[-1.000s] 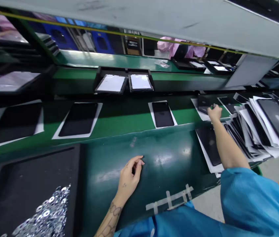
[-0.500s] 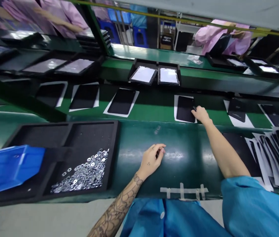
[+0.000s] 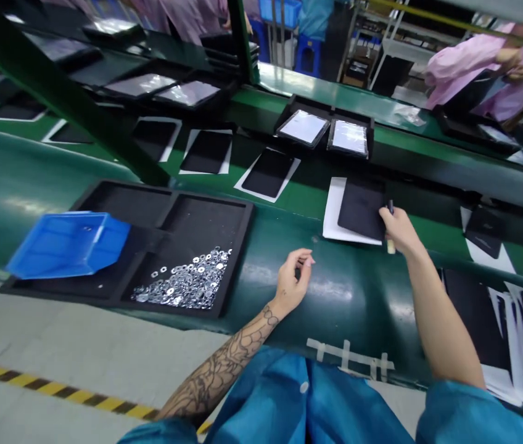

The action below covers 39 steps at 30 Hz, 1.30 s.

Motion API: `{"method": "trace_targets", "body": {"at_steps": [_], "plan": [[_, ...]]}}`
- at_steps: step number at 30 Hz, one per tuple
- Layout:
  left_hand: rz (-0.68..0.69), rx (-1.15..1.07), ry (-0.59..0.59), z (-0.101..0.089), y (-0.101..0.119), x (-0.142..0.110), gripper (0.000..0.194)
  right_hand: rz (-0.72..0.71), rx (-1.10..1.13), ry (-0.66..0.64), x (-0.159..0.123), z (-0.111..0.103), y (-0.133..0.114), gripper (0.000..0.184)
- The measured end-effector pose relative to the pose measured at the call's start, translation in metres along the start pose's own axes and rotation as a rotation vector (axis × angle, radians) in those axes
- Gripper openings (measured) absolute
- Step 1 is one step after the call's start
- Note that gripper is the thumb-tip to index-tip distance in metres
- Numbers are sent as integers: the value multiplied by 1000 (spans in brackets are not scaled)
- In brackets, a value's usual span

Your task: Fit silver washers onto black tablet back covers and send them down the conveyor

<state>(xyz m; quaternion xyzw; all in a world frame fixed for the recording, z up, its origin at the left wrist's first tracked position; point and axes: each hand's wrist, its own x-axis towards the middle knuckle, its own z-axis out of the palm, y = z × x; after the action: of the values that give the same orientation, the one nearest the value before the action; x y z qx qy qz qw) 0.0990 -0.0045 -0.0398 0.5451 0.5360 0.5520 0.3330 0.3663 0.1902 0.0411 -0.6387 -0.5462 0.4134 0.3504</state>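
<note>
My right hand is closed at the right edge of a black tablet back cover, with a slim dark pen-like tool also in its fingers. A pale end of the tool shows below the hand. Under the cover lies a white sheet, sticking out on the left and along the front. My left hand hovers over the green bench, its fingers curled with thumb and index tips close together. Whatever those fingers may hold is too small or hidden to make out.
Left, a black divided tray holds many small metal washers and a blue bin. More covers on sheets line the green belt. Stacked sheets and covers stand right. A slanting green post crosses the left. People in pink work opposite.
The right hand has drawn the black cover and its sheet toward me, to the belt's near edge, and the cover has shifted on the sheet. The left hand stays curled. My view has turned left.
</note>
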Motion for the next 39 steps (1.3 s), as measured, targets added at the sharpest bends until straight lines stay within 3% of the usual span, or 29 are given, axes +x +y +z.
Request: {"method": "trace_targets", "body": {"at_steps": [2,3,5,7,10,14,16,18,20,23,26,28,30,34,36,39], "plan": [[57,68,193,-7,1,-5,23,24,84,-47,-40,8,7,24],[98,132,210,-12,2,-9,22,41,109,-80,-61,14,14,23],[166,300,89,-21,5,-19,23,82,98,-167,-97,26,31,23],[192,479,-131,-28,9,-29,30,108,26,-230,-123,36,48,23],[202,659,-319,-35,14,-43,38,66,-110,-181,-140,32,58,24],[212,706,-349,-38,14,-51,41,-90,-260,-12,-147,-11,26,56],[215,692,-355,-38,12,-51,42,-156,-343,-19,-150,-30,-2,46],[210,680,-354,-36,10,-50,43,-222,-430,-96,-153,-32,-27,25],[200,665,-357,-34,9,-50,43,-317,-517,-212,-152,-13,-41,12],[188,583,-364,-40,16,-48,45,-458,-620,-393,-145,43,-42,11],[124,510,-205,-67,30,-35,43,-507,-649,-594,-134,95,-33,11],[87,598,-51,-100,38,-18,38,-470,-544,-732,-122,111,-28,17],[52,779,34,-141,37,2,36,-334,-314,-772,-104,110,-25,20],[-96,1023,-14,-210,10,28,34,71,368,-625,-58,83,-11,26],[-133,1008,-51,-226,-6,34,33,137,735,-514,-39,69,4,24],[-157,926,-41,-230,-19,39,28,114,1098,-336,-27,58,27,18]]}}
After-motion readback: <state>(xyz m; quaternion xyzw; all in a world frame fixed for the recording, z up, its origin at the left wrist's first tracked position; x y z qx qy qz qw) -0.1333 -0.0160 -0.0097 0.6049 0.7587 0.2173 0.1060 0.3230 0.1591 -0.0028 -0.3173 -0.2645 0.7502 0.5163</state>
